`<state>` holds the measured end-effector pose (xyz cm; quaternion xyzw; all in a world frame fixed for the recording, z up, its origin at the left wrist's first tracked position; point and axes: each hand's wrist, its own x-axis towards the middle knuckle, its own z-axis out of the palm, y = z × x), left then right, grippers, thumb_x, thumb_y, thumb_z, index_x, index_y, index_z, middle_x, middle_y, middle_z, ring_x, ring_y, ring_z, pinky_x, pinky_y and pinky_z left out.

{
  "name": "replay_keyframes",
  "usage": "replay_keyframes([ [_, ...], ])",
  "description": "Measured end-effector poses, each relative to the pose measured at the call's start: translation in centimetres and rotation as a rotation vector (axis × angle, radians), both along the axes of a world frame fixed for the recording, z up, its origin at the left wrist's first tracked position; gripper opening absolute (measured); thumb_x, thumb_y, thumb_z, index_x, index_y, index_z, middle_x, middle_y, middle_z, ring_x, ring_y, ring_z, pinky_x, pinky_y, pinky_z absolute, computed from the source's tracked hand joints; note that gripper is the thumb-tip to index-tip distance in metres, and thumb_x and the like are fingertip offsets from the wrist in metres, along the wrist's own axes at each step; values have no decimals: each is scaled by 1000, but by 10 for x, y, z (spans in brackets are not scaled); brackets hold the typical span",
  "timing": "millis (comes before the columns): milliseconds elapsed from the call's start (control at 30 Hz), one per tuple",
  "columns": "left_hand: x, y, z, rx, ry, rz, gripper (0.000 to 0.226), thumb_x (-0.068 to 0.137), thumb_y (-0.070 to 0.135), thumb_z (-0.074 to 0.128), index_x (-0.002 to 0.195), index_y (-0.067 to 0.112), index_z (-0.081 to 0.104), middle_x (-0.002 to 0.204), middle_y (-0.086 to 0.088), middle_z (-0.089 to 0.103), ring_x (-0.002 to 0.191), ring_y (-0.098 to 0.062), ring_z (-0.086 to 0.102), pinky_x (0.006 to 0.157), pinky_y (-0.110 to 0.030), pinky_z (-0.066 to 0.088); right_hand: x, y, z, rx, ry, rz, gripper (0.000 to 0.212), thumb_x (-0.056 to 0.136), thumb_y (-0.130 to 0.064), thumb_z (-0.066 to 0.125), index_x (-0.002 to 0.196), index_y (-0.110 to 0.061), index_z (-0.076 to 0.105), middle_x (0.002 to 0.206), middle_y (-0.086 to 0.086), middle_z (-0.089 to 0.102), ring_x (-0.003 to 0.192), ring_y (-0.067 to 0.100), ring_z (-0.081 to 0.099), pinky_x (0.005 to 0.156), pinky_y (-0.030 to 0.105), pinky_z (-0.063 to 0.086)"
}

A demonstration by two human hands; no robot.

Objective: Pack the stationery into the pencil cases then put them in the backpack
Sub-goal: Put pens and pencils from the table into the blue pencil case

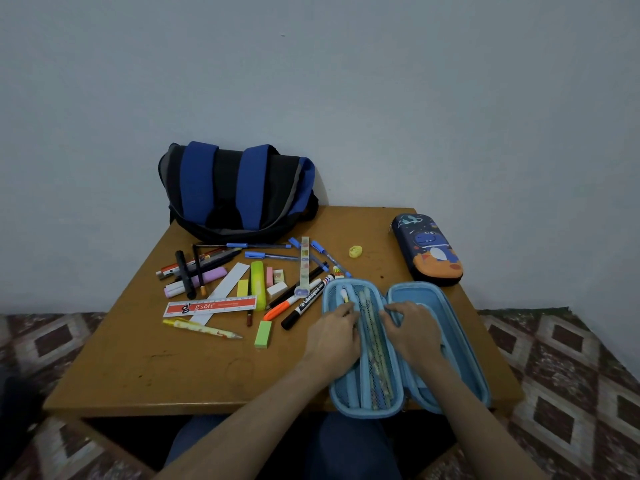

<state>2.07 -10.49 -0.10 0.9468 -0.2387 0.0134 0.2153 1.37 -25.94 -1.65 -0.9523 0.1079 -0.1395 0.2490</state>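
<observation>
A light blue pencil case (450,348) lies open flat at the table's near right edge. Its left half has a mesh pocket with several pencils (372,337) inside. My left hand (334,336) rests on the left half, fingertips at the mesh. My right hand (414,332) rests on the middle hinge, fingers curled at the mesh edge beside the pencils. A second, closed dark blue dinosaur pencil case (427,249) lies at the far right. The blue and black backpack (237,192) stands at the back against the wall. Loose stationery, including a red ruler (209,306), is spread left of the open case.
The wooden table (156,368) also holds markers (304,303), blue pens (270,255), erasers, a green sticky pad (263,334), a yellow pencil (202,328) and a yellow sharpener (355,251). A patterned floor shows on both sides. My knees are below the table's front edge.
</observation>
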Motion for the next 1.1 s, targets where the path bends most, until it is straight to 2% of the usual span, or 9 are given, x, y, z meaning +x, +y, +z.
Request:
replay_keyframes([
  [167, 1, 0, 3, 40, -3, -24, 37, 100, 25, 34, 125, 12, 58, 137, 0, 50, 116, -20, 53, 92, -32, 49, 0, 1, 1, -2, 6, -4, 33, 92, -33, 55, 113, -11, 67, 111, 7, 66, 105, 23, 58, 88, 33, 45],
  [333, 4, -1, 3, -42, 170, 80, 33, 97, 39, 43, 103, 14, 64, 96, -2, 66, 79, -12, 62, 67, -25, 54, 0, 1, 0, -18, 12, -14, 33, 92, -34, 55, 113, -12, 67, 111, 7, 66, 105, 23, 57, 87, 33, 45],
  [533, 10, -14, 8, -102, 303, 320, 30, 86, 42, 62, 97, 14, 61, 90, -2, 63, 87, -18, 64, 67, -28, 52, 0, 2, 0, -18, 16, -13, 31, 91, -31, 56, 113, -12, 67, 111, 7, 66, 105, 23, 58, 85, 33, 46],
  [633, 12, -20, 8, -111, 327, 317, 22, 87, 32, 64, 95, 11, 64, 99, -3, 61, 91, -19, 63, 74, -30, 54, 0, 1, 0, -12, 11, -9, 30, 91, -28, 57, 112, -11, 68, 111, 8, 66, 104, 24, 58, 84, 33, 46],
  [767, 10, -12, 2, -222, 190, 213, 15, 89, 19, 61, 90, 5, 64, 127, -6, 46, 117, -16, 46, 92, -22, 40, 0, 1, 0, -7, 4, -13, 30, 91, -28, 56, 113, -11, 67, 112, 8, 65, 106, 23, 57, 87, 33, 45],
  [867, 14, -5, 5, -196, 244, 111, 17, 90, 14, 57, 76, 5, 57, 144, -10, 38, 131, -17, 39, 97, -24, 38, 1, 1, 0, -12, 11, -11, 30, 92, -28, 55, 114, -12, 67, 113, 8, 65, 106, 23, 57, 87, 33, 45],
  [900, 17, -5, 6, -176, 268, 82, 18, 90, 14, 57, 75, 4, 55, 146, -12, 37, 129, -18, 43, 95, -25, 41, 1, 1, 0, -14, 13, -11, 30, 92, -28, 55, 114, -12, 67, 113, 8, 65, 106, 23, 57, 87, 33, 45],
  [1000, 24, -5, 9, -102, 291, 31, 20, 91, 16, 55, 86, -3, 60, 139, -14, 44, 98, -25, 60, 81, -33, 51, 1, 1, 0, -9, 7, -7, 30, 92, -27, 55, 114, -12, 67, 113, 8, 65, 106, 23, 57, 88, 33, 45],
  [1100, 28, -2, 8, -85, 287, 42, 18, 91, 19, 56, 96, 3, 59, 105, -13, 63, 84, -24, 61, 75, -37, 54, 1, 1, 0, -15, 5, -8, 29, 92, -27, 55, 114, -12, 67, 112, 7, 65, 106, 23, 57, 88, 33, 45],
])
